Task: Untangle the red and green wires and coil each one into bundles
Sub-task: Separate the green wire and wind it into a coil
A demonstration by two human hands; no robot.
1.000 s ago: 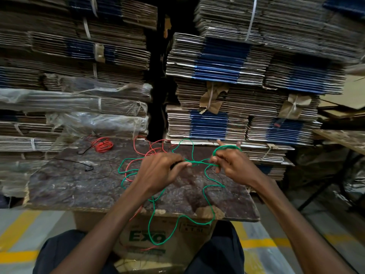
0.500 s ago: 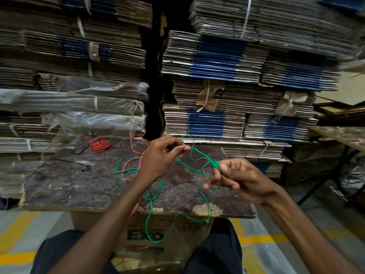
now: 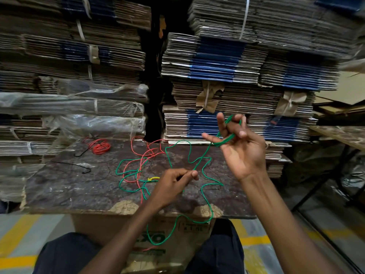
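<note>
A raised right hand (image 3: pixel 240 147) has green wire (image 3: pixel 205 155) looped around its fingers. The left hand (image 3: pixel 173 182) pinches the same wire above a worn board (image 3: pixel 79 186), where red wire (image 3: pixel 142 157) lies tangled with it.

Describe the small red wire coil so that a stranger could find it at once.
Start at the worn dark board lying on a cardboard box. Go to its far left corner, near the plastic-wrapped cardboard stacks: there lies the red wire coil. Unlike the loose red wire tangled with the green wire, it is already wound tight.
</note>
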